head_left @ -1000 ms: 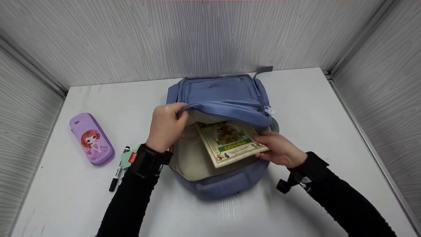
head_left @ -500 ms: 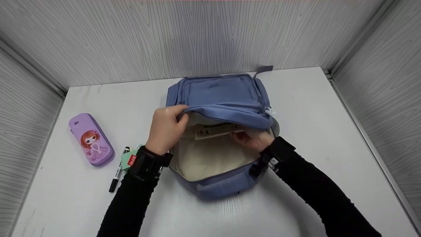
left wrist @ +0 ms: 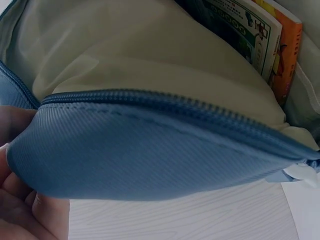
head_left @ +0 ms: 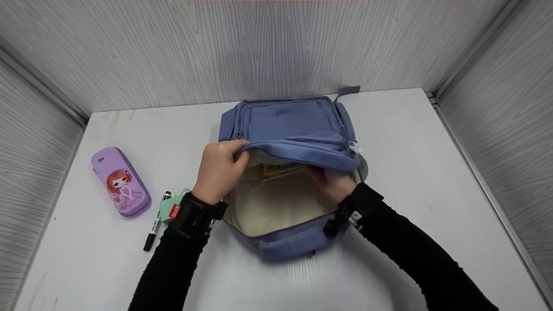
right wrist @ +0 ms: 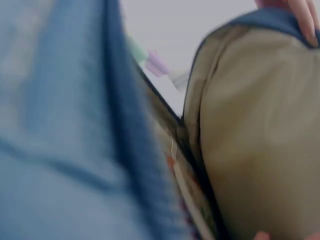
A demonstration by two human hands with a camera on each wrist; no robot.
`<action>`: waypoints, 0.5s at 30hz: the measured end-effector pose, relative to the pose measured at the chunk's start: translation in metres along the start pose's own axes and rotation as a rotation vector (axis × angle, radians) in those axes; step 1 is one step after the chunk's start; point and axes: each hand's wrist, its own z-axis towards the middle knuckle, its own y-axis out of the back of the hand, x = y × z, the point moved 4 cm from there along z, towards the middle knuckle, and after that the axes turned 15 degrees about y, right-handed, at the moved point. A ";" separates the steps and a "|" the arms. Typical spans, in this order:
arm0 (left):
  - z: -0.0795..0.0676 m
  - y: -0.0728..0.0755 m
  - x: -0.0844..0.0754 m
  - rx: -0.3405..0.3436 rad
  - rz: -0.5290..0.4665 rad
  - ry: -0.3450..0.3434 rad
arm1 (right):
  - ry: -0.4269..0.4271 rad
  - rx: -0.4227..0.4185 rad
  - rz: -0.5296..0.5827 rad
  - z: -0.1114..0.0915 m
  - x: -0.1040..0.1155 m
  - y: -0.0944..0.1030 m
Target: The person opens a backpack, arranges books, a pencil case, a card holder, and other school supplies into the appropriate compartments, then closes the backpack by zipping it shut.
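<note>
A blue backpack lies on the table with its main compartment unzipped. My left hand pinches the edge of its front flap and holds it raised. Reaching into the opening, my right hand holds the right end of a thin book; the flap hides part of the fingers. The book's cream and green cover shows in the left wrist view, beside an orange book. In the right wrist view, blurred blue fabric covers much of the scene, and only a fingertip shows low down.
A purple pencil case with a doll picture lies at the left. Between it and the bag are a black-capped marker and a mint-green item with a red label, partly behind the left wrist. Panelled walls enclose the table.
My right hand has moved left into the backpack, pushing the book deeper under the flap, so most of its cover is now hidden. The left hand keeps its hold, slightly lower.
</note>
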 end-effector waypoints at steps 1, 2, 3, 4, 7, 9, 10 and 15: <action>0.000 0.000 0.000 0.003 0.001 0.003 | 0.045 -0.015 -0.184 -0.004 -0.001 -0.003; -0.001 0.000 0.001 0.006 0.004 0.006 | 0.040 -0.042 -0.310 -0.010 -0.002 -0.006; -0.001 -0.001 0.001 0.009 0.007 0.009 | -0.031 -0.156 -0.218 -0.019 -0.004 -0.008; -0.002 -0.001 0.001 0.013 0.011 0.010 | -0.040 -0.131 -0.301 -0.028 -0.003 -0.011; -0.005 -0.002 0.003 0.019 0.022 0.014 | -0.113 0.104 -0.560 -0.057 0.001 -0.022; -0.009 -0.004 0.004 0.020 0.023 0.014 | -0.046 0.419 -0.790 -0.075 0.008 -0.032; -0.011 -0.004 0.005 0.023 0.022 0.014 | 0.071 0.615 -0.920 -0.083 0.012 -0.039; -0.028 -0.011 0.008 0.042 0.046 -0.017 | 1.087 1.084 -1.339 -0.110 0.041 -0.062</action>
